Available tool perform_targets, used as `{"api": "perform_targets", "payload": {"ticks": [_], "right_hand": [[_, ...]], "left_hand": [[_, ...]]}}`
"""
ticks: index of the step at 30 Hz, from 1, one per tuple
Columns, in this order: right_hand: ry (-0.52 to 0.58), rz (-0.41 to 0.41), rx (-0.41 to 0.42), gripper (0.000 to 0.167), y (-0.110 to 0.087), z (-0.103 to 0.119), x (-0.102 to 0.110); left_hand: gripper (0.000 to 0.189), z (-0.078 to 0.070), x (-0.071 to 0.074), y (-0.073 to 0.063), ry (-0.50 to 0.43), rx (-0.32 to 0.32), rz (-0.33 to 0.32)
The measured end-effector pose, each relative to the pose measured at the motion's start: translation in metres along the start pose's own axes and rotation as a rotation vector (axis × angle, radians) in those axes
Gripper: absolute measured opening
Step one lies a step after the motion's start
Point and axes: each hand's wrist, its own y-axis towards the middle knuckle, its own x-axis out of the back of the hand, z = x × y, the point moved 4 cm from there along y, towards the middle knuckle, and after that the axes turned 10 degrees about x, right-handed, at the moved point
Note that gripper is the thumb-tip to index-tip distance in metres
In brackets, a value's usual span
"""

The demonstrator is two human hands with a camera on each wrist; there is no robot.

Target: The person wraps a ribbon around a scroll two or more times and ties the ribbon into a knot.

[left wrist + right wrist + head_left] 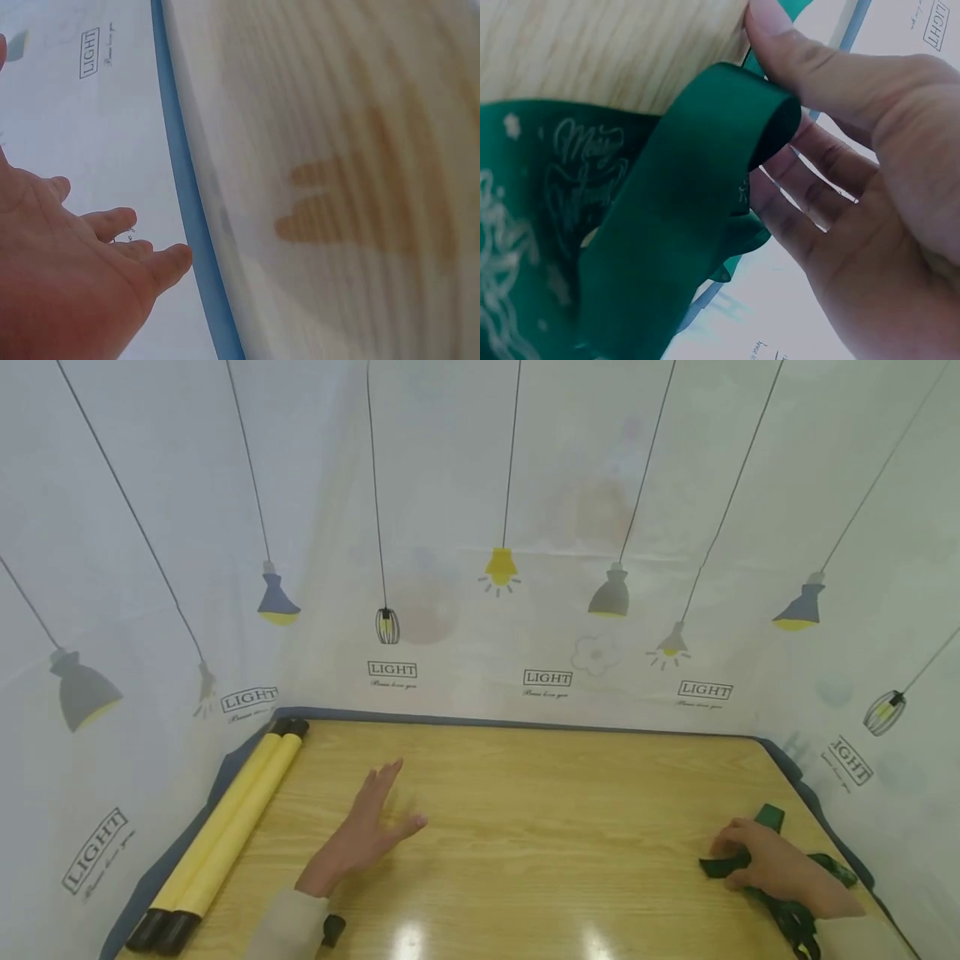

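A green ribbon (795, 920) with pale printed lettering lies in loose loops at the right of the wooden table. My right hand (772, 864) holds part of it, fingers and thumb curled about the band. In the right wrist view, a fold of the ribbon (682, 187) passes in front of the fingers of the right hand (862, 165), which hides where they press. My left hand (363, 835) hovers over the left half of the table with its fingers spread and nothing in them. The left wrist view shows this hand's palm (67, 277) too.
Two yellow rolls with black ends (232, 818) lie side by side along the table's left edge. By the left sleeve sits a small dark object (333, 931), partly hidden. White sheeting printed with lamps (465, 468) surrounds the wooden table (540, 827).
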Motion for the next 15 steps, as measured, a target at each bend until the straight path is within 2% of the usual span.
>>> {"api": "perform_targets", "payload": {"ticks": [4,9,15], "right_hand": [[-0.021,0.003,-0.022,0.032,0.003,0.001,-0.001],[-0.034,0.010,-0.009,0.029,0.003,0.004,-0.001],[0.036,0.000,0.028,0.026,0.001,0.008,-0.003]], "left_hand": [[0.101,0.001,-0.004,-0.004,-0.007,-0.011,0.010],[0.100,-0.003,-0.007,-0.007,-0.009,-0.024,0.007],[0.099,-0.005,-0.011,-0.008,-0.001,-0.027,0.020]]}}
